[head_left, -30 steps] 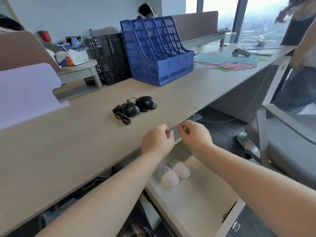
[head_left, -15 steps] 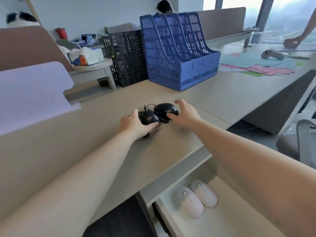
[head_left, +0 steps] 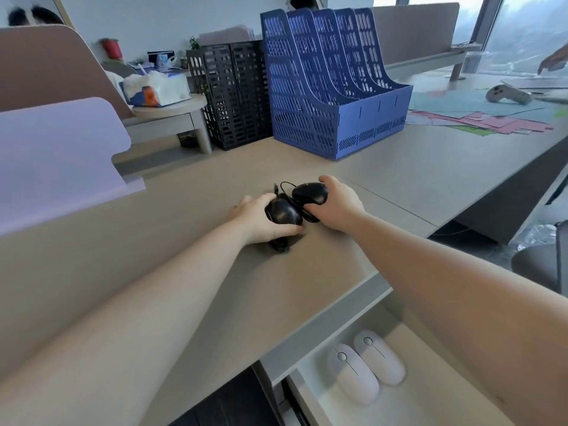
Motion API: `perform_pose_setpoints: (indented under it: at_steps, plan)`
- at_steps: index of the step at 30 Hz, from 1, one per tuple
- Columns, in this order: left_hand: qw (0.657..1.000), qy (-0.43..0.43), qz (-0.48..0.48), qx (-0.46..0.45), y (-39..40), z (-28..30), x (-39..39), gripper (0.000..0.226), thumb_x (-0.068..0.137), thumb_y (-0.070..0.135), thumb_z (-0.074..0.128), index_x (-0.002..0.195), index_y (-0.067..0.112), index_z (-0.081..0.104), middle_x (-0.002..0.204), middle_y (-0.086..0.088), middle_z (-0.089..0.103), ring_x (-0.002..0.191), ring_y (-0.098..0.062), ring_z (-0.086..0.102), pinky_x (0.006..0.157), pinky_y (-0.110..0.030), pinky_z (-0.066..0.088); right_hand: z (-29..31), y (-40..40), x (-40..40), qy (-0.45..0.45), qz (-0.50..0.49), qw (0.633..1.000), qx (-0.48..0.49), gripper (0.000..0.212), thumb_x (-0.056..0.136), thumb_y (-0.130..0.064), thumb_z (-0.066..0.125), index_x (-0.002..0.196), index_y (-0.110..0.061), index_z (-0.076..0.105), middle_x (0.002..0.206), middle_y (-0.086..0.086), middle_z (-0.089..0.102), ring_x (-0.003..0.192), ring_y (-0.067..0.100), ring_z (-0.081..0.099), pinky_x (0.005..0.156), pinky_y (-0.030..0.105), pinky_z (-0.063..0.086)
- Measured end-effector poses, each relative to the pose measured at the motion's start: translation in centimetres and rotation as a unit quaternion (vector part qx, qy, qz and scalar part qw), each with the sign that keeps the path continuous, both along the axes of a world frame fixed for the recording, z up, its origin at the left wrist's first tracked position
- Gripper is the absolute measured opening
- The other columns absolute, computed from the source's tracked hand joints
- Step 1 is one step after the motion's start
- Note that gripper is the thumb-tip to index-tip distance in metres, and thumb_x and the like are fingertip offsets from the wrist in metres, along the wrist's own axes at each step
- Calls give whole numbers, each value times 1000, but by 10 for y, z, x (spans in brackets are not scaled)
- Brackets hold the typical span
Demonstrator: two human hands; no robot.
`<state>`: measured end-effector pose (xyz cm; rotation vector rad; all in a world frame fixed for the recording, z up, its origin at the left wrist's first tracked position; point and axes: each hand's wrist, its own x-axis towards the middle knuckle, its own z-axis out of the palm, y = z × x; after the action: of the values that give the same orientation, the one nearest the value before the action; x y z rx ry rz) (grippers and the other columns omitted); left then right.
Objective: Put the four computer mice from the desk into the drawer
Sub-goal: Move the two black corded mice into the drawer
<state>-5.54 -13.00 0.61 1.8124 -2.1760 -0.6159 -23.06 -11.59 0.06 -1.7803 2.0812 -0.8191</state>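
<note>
Two black wired mice lie side by side on the beige desk [head_left: 129,281]. My left hand [head_left: 256,218] is closed around the left black mouse [head_left: 282,212], whose coiled cable shows under my fingers. My right hand [head_left: 338,206] grips the right black mouse [head_left: 309,193]. Below the desk edge the drawer [head_left: 402,407] stands pulled out. Two white mice, one on the left [head_left: 353,373] and one on the right [head_left: 379,356], lie next to each other inside it.
A blue file rack [head_left: 332,84] and a black mesh rack [head_left: 230,93] stand at the back of the desk. A lilac board [head_left: 55,161] is at the left. Coloured papers [head_left: 479,121] and a controller [head_left: 507,95] lie far right, near another person's hand [head_left: 553,61].
Both hands left the drawer front, reached forward over the desk and closed on the two black mice. The view shifted closer to the desk.
</note>
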Motion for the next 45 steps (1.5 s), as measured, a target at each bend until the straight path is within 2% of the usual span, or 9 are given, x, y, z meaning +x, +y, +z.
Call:
perform_pose_setpoints:
  at_steps: [4, 7, 14, 19, 22, 27, 36, 42, 45]
  plan:
    - [998, -63, -25, 0, 6, 5, -5, 110, 37, 84, 63, 135, 48, 28, 139, -2, 39, 130, -32, 42, 109, -43, 37, 3, 11, -6, -2, -23, 1000, -5, 68, 83, -32, 66, 142, -16, 35, 134, 11, 56, 122, 33, 52, 91, 37, 47]
    - [996, -79, -40, -5, 8, 10, -10, 99, 49, 75, 68, 136, 47, 29, 135, -4, 40, 126, -32, 45, 106, -41, 39, 4, 19, -12, -9, -30, 999, -4, 67, 83, -31, 66, 141, -15, 36, 134, 10, 56, 121, 32, 52, 89, 36, 47]
    - [991, -108, -72, 18, 11, 21, -24, 90, 53, 62, 72, 133, 45, 34, 131, -1, 36, 123, -28, 46, 104, -40, 41, 5, 29, -19, -22, -34, 999, -6, 66, 81, -32, 68, 138, -16, 40, 132, 10, 58, 119, 32, 53, 89, 36, 47]
    - [992, -91, -88, -2, 19, 22, -29, 82, 54, 50, 77, 125, 34, 41, 129, -1, 43, 115, -26, 50, 98, -40, 46, 4, 35, -21, -43, -36, 998, -16, 63, 80, -31, 69, 136, -16, 44, 130, 10, 59, 118, 31, 54, 90, 36, 47]
    - [990, -106, -89, -30, 30, 23, -29, 78, 59, 46, 76, 127, 31, 42, 128, 1, 49, 113, -25, 52, 90, -34, 47, 4, 41, -22, -50, -39, 998, -24, 60, 80, -31, 69, 133, -15, 47, 126, 10, 61, 115, 31, 55, 85, 32, 45]
    - [984, -135, -99, -67, 60, 21, -34, 71, 59, 44, 74, 121, 24, 44, 120, -3, 56, 108, -28, 55, 76, -32, 44, 5, 63, -19, -61, -31, 998, -18, 60, 80, -31, 68, 134, -15, 46, 127, 9, 60, 117, 30, 54, 89, 34, 45]
    - [982, -113, -101, -114, 124, 12, -39, 71, 63, 38, 68, 129, 31, 42, 123, -3, 52, 112, -32, 54, 85, -36, 45, 15, 124, -27, -78, -22, 997, -15, 62, 79, -29, 69, 135, -16, 46, 129, 10, 60, 119, 29, 54, 93, 36, 47]
    - [978, -115, -123, -125, 181, 26, -74, 60, 64, 32, 70, 120, 28, 47, 113, -5, 53, 103, -34, 57, 79, -37, 46, 22, 186, -63, -66, -53, 996, -14, 54, 78, -28, 70, 126, -10, 53, 120, 12, 64, 110, 30, 58, 90, 38, 48]
    - [973, -132, -143, -122, 209, 25, -95, 57, 64, 32, 72, 115, 24, 48, 112, -7, 53, 102, -34, 57, 77, -37, 45, 18, 216, -79, -69, -56, 996, -11, 47, 78, -28, 71, 119, -11, 58, 113, 7, 65, 106, 27, 60, 85, 34, 47]
